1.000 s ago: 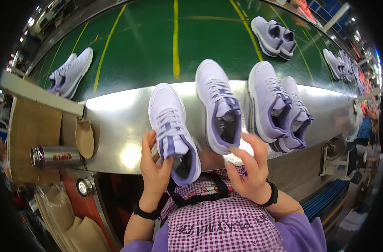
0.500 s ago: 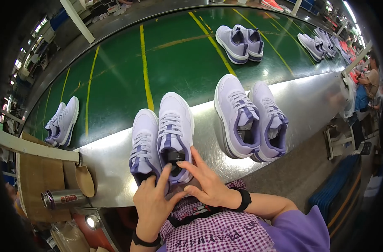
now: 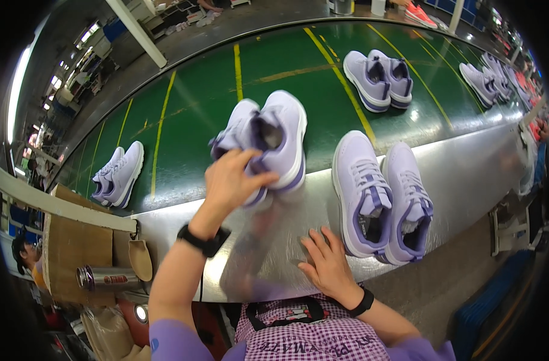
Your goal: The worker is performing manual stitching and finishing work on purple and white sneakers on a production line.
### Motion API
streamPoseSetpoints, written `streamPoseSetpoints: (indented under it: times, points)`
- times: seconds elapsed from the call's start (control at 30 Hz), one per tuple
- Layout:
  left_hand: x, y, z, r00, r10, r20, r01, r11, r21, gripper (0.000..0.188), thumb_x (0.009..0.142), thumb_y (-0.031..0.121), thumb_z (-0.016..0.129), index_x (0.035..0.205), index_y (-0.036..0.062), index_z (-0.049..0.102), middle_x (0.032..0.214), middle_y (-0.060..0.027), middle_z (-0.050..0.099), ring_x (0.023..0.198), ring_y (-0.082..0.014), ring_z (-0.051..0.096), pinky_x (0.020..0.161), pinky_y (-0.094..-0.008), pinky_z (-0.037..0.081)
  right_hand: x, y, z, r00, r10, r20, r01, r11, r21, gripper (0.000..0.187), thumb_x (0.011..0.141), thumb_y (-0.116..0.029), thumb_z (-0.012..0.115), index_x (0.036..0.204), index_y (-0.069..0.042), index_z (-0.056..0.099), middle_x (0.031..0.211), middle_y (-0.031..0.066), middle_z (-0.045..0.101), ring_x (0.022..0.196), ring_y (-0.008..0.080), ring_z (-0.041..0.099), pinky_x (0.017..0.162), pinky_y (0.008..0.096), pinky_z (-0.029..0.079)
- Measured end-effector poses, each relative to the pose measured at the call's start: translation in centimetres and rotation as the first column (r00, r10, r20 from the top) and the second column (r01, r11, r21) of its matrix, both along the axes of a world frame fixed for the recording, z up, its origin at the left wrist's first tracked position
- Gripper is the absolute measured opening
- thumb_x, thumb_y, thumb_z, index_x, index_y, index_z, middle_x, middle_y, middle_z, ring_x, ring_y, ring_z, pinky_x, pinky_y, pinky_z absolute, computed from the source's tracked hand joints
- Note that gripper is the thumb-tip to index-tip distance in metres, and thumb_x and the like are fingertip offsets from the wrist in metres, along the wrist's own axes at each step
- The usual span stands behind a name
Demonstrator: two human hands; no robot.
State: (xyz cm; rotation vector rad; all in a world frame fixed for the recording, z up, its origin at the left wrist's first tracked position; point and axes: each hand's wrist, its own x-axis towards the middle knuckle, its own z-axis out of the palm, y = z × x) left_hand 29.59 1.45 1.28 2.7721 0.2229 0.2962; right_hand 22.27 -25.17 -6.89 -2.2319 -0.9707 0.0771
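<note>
My left hand (image 3: 231,179) grips a pair of lavender sneakers (image 3: 291,137) at the heels, fingers and thumb around their dark purple collars. The pair is over the near edge of the green conveyor belt (image 3: 196,138), tilted, toes pointing away; whether it touches the belt I cannot tell. My right hand (image 3: 330,266) is open above the steel ledge (image 3: 286,222), fingers spread, holding nothing. Just right of it, a second lavender pair (image 3: 360,171) stands on the ledge with heels toward me, paper visible inside one shoe.
More lavender pairs stand on the belt, one at far left (image 3: 123,174) and one at the back (image 3: 371,84), with others at far right. A steel flask (image 3: 106,278), a tan insole-shaped piece (image 3: 140,260) and cardboard (image 3: 76,249) are at the left. A post (image 3: 139,33) rises beyond the belt.
The left pair has gone from the ledge forward onto the belt's edge in my left hand. My right hand has left that pair and moved right over the ledge. The view has shifted.
</note>
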Motion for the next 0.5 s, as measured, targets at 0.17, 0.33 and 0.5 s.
streamPoseSetpoints:
  times: [0.17, 0.33, 0.5]
  points:
    - [11.9, 0.3, 1.4, 0.999, 0.010, 0.031, -0.011, 0.999, 0.043, 0.067, 0.072, 0.053, 0.076, 0.127, 0.0201, 0.060, 0.108, -0.0132, 0.066, 0.100, -0.0322, 0.065, 0.082, -0.0435, 0.052, -0.4, -0.7, -0.1, 0.998, -0.057, -0.032, 0.057, 0.998, 0.006, 0.045, 0.085, -0.024, 0.067, 0.123, -0.002, 0.056, 0.133, 0.0173, 0.052, 0.127, 0.0435, 0.041, 0.104, 0.0526, 0.035]
    - [13.5, -2.9, -2.5, 0.956, -0.069, 0.285, 0.087, 0.995, -0.050, 0.067, 0.073, 0.034, 0.080, 0.129, 0.0094, 0.055, 0.119, -0.0171, 0.058, 0.111, -0.0326, 0.056, 0.089, -0.0430, 0.047, -0.1, -1.5, -0.1, 0.998, -0.054, -0.037, 0.053, 0.998, -0.037, 0.043, 0.086, -0.020, 0.065, 0.124, -0.002, 0.056, 0.135, 0.0178, 0.051, 0.127, 0.0436, 0.041, 0.104, 0.0531, 0.034]
    - [4.7, -2.8, -6.2, 0.913, -0.152, 0.380, 0.191, 0.979, -0.068, 0.055, 0.074, 0.019, 0.078, 0.125, 0.0095, 0.059, 0.120, -0.0145, 0.058, 0.115, -0.0324, 0.054, 0.096, -0.0418, 0.044, -0.2, -1.3, -0.4, 0.998, -0.060, -0.017, 0.060, 0.998, -0.015, 0.041, 0.086, -0.017, 0.066, 0.124, -0.003, 0.056, 0.134, 0.0180, 0.051, 0.128, 0.0432, 0.040, 0.105, 0.0532, 0.032]
